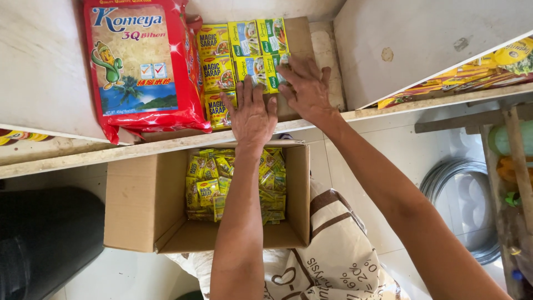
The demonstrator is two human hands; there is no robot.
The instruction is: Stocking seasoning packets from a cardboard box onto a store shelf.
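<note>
Both hands (280,100) flat on green-yellow boxes (261,53) | grip unclear | shelf (166,145)

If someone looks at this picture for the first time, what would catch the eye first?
Probably the big red noodle bag at the shelf's left. Beside it, the left hand and right hand press on rows of small yellow and green packets. Below, an open cardboard box holds yellow sachets.

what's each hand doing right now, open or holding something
Left hand: open, fingers spread flat on the small seasoning boxes.
Right hand: open, flat on the same boxes, holding nothing.
</note>
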